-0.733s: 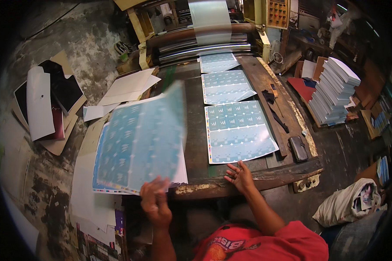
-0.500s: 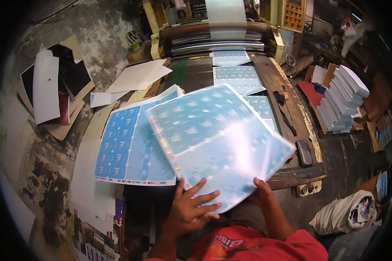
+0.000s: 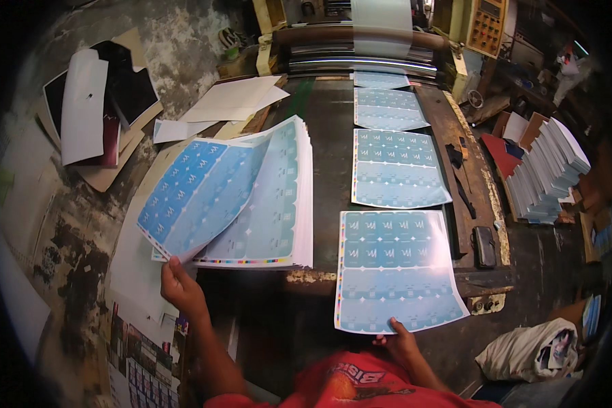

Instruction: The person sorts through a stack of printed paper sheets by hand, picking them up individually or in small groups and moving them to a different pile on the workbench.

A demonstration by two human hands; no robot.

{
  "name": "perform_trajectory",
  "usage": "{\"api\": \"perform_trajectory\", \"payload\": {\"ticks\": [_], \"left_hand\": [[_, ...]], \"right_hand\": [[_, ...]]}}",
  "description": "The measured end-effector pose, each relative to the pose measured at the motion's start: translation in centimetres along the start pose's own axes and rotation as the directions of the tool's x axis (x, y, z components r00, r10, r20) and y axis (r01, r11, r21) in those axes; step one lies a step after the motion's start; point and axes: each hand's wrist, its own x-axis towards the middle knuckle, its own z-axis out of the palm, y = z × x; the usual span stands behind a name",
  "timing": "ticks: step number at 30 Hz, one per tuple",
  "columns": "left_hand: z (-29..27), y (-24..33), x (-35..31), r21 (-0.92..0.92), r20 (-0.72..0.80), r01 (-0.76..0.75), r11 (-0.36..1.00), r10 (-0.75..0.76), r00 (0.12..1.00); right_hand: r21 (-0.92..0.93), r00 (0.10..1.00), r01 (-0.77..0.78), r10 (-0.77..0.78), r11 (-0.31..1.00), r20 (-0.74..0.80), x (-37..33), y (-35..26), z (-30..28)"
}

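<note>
My left hand (image 3: 183,291) is closed on the near corner of a blue printed sheet (image 3: 200,180), which curls up off a thick stack of printed sheets (image 3: 285,224) on the left. Teal sheets with colour bars along the edge show beneath the lifted one. On the right, my right hand (image 3: 400,342) pinches the near edge of a teal printed sheet (image 3: 394,272), thumb on top. That sheet juts toward me past the machine table's near edge. Beyond it, a row of similar printed sheets (image 3: 398,166) runs up the table to the rollers.
Metal rollers (image 3: 364,66) with a clear film (image 3: 381,27) above stand at the far end. On the table's right side lies a dark case (image 3: 485,246). Stacked paper (image 3: 547,170) and a white sack (image 3: 530,350) sit at right; loose white paper (image 3: 228,98) lies far left.
Both hands were on one tilted sheet over the middle. My left hand has gone left to the stack and lifted a sheet's corner; my right hand now holds a sheet on the right.
</note>
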Motion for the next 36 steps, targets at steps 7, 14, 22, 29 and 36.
{"api": "perform_trajectory", "payload": {"ticks": [7,14,22,29,36], "left_hand": [[-3.0,-10.3,2.6,0.325,-0.095,-0.082,0.942,0.119,0.988],[-6.5,-21.0,2.9,0.351,-0.057,0.269,0.897,-0.267,0.962],[-1.3,3.0,-0.8,-0.041,0.487,-0.372,0.927,0.344,0.803],[3.0,7.4,-4.2,-0.170,0.558,-0.510,0.843,0.509,0.656],[3.2,7.6,-4.7,-0.224,0.333,-0.413,0.883,0.468,0.819]], "right_hand": [[0.064,1.000,0.003,-0.001,0.998,-0.031,2.5,-2.1,0.3],[0.079,0.999,0.027,-0.025,0.997,-0.021,5.3,-4.3,0.0],[0.075,0.996,0.083,-0.081,0.994,-0.030,8.4,-8.0,1.6],[0.136,0.984,0.178,-0.179,0.975,-0.003,11.9,-10.2,3.8],[0.140,0.969,0.247,-0.248,0.959,-0.009,16.4,-11.5,3.5]]}}
